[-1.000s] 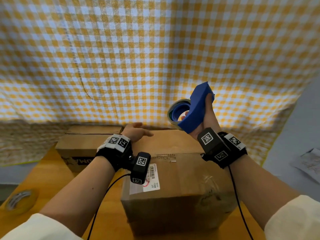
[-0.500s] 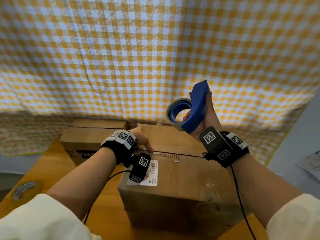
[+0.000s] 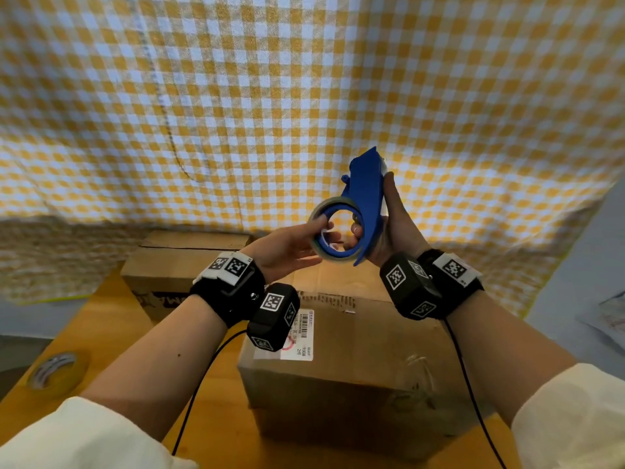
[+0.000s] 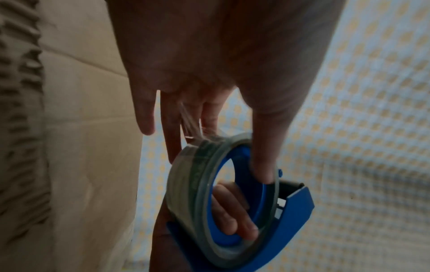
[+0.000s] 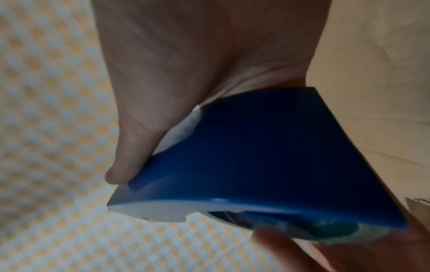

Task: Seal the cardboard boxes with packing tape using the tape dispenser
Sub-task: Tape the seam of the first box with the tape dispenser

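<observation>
Right hand (image 3: 392, 228) grips the blue plastic tape dispenser (image 3: 367, 204) while left hand (image 3: 287, 247) pinches its clear tape roll (image 4: 197, 176). Risk: the loose end (image 4: 189, 121) probably sticks to the fingers or folds on itself.

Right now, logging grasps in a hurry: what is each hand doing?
Left hand: thumb and fingers pinch the tape roll.
Right hand: grips the blue tape dispenser.

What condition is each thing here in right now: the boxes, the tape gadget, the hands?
Tape dispenser: held up above the boxes, loaded with tape.
Right hand: grips the dispenser.
Left hand: fingers on the tape roll.
Near box: flaps closed.
Far box: closed.
Spare roll: lying flat.
</observation>
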